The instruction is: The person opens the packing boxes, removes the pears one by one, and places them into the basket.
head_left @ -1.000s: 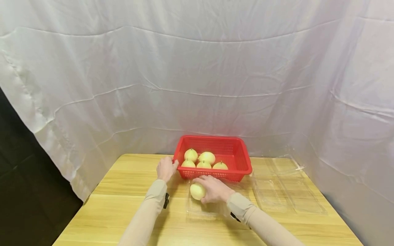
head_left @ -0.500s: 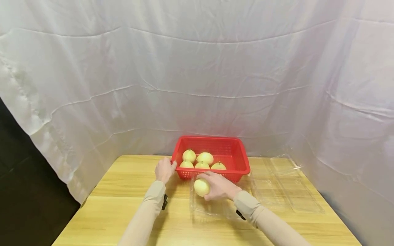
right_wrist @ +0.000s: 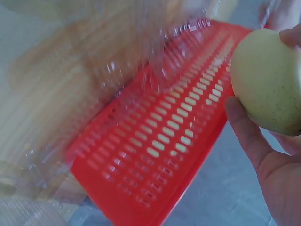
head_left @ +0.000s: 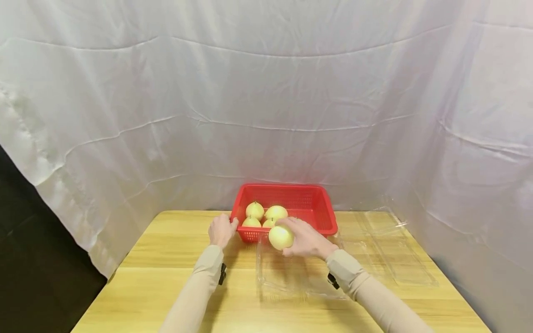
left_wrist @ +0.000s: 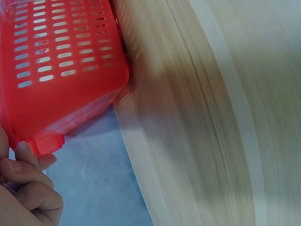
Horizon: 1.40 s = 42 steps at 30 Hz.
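A pale yellow pear (head_left: pixel 281 237) is held in my right hand (head_left: pixel 307 239), thumb and fingers round its sides, in front of the basket's near wall. In the right wrist view the pear (right_wrist: pixel 265 77) shows small brown specks. My left hand (head_left: pixel 222 230) grips the rim of the red plastic basket (head_left: pixel 283 188) at its left side. Curled fingers (left_wrist: pixel 33 181) hold the rim's edge in the left wrist view. Several pears (head_left: pixel 255 211) lie in the basket's left part. A clear plastic container (head_left: pixel 283 280) lies on the table below my right hand.
More clear plastic containers (head_left: pixel 395 252) lie at the right of the wooden table (head_left: pixel 166 277). A pale curtain (head_left: pixel 266 115) hangs behind and along both sides. The basket stands close to the table's back edge.
My right hand has lifted the pear from over the clear container and moved it back and right, towards the basket. The left hand keeps its grip on the rim.
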{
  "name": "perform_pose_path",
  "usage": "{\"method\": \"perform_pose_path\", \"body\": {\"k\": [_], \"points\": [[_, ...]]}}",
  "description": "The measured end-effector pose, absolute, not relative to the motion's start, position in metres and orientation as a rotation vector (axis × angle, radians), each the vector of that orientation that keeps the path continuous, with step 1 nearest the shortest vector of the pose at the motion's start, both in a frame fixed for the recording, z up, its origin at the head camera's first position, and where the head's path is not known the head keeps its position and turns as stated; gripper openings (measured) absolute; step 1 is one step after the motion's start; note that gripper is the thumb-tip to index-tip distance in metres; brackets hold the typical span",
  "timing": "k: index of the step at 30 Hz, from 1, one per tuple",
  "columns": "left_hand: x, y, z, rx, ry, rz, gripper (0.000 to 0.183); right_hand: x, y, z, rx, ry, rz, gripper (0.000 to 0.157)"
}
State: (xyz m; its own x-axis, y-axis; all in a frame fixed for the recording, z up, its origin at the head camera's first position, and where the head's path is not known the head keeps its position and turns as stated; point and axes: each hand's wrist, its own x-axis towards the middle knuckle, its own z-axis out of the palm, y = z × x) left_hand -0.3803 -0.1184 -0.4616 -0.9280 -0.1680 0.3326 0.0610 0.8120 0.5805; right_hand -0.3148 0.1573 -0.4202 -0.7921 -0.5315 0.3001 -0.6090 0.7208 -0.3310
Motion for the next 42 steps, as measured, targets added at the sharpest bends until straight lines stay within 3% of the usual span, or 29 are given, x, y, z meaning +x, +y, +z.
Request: {"method": "perform_pose_path", "body": {"k": [12,25,42], "points": [[-0.379,-0.118,-0.461,0.090,-2.630,-0.856,0.023,-0.339,0.178,-0.401,0.824,-2.620,0.652,0.071],[-0.378,-0.114,-0.461,0.081,-2.626,-0.866,0.024,-0.373,0.208,-0.396,0.508,-2.651,0.580,0.069],[-0.374,-0.124,-0.461,0.099,-2.615,-0.855,0.028,-0.392,0.210,-0.418,0.427,-2.823,0.269,0.067]]}}
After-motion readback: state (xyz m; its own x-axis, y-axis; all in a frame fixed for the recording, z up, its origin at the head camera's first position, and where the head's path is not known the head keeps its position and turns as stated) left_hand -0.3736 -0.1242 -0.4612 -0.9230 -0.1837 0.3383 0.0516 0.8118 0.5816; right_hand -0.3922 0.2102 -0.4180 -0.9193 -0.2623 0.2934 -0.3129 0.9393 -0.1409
